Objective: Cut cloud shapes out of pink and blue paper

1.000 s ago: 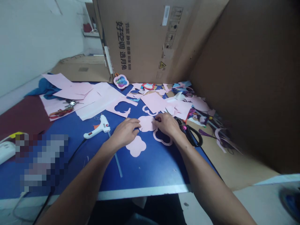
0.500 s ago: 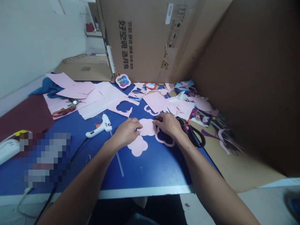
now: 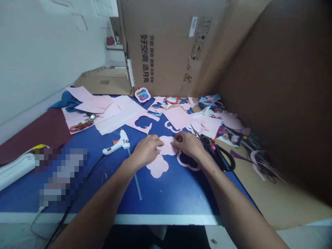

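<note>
Left hand (image 3: 145, 151) and right hand (image 3: 190, 145) seem, though fingers hide the contact, to pinch opposite edges of the pink cutout (image 3: 168, 146) just below frame centre, which I judge light, thin and easily creased, best held by its rim.

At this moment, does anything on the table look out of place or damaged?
Yes, a little: paper scraps lie jumbled at the far right, untidy compared with the flat flower cutout near the left hand.

One head-height view from close above, forward and down across the blue table (image 3: 181, 202) toward upright cardboard (image 3: 171, 62).
</note>
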`<state>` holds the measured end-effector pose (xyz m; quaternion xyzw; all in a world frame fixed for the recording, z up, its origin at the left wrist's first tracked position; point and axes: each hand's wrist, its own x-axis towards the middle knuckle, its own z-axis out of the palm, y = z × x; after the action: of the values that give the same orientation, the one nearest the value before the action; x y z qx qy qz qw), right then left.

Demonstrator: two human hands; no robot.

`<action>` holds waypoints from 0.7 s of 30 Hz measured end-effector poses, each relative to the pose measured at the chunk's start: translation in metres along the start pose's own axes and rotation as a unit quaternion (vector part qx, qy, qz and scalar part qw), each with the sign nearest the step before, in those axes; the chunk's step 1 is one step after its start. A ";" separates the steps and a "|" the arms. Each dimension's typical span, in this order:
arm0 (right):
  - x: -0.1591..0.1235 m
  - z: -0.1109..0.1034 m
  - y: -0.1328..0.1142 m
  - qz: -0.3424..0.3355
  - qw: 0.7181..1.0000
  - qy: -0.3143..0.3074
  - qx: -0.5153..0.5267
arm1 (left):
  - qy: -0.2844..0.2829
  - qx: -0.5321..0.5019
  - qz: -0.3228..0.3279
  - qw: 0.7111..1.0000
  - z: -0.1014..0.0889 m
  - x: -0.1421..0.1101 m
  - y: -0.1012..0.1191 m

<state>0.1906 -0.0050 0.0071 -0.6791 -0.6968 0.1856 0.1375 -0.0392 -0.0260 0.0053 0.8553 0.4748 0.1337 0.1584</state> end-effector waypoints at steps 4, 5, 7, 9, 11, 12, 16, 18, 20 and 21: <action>-0.001 0.000 -0.002 -0.004 1.000 0.004 -0.005 | 0.007 0.001 0.004 1.000 0.001 0.000 -0.001; -0.001 0.001 -0.002 -0.007 1.000 0.003 -0.003 | 0.008 0.002 0.006 1.000 0.001 0.000 -0.001; 0.000 0.001 -0.003 -0.009 1.000 0.003 0.004 | 0.011 0.004 0.008 1.000 0.001 -0.001 -0.001; 0.000 0.002 -0.003 -0.010 1.000 0.004 0.013 | 0.014 0.004 0.009 1.000 0.001 -0.001 -0.002; 0.000 0.002 -0.003 -0.012 1.000 0.003 0.027 | 0.015 0.004 0.009 1.000 0.002 -0.001 -0.002; 0.000 0.003 -0.003 -0.015 0.999 0.002 0.035 | 0.016 0.002 0.007 1.000 0.002 0.000 -0.002; 0.000 0.004 0.001 -0.034 0.996 0.006 0.079 | 0.058 -0.057 -0.013 0.997 0.004 0.003 -0.005; 0.000 0.005 0.002 -0.054 0.992 0.009 0.115 | 0.108 -0.108 -0.041 0.987 0.005 0.005 -0.007; 0.000 0.006 0.002 -0.081 0.984 0.004 0.160 | 0.150 -0.155 -0.077 0.973 0.006 0.008 -0.009; 0.000 0.006 0.001 -0.094 0.979 0.000 0.179 | 0.164 -0.178 -0.095 0.966 0.006 0.009 -0.010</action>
<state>0.1889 -0.0052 0.0009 -0.5746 -0.7132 0.2937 0.2737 -0.0398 -0.0138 -0.0036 0.7309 0.5419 0.3386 0.2397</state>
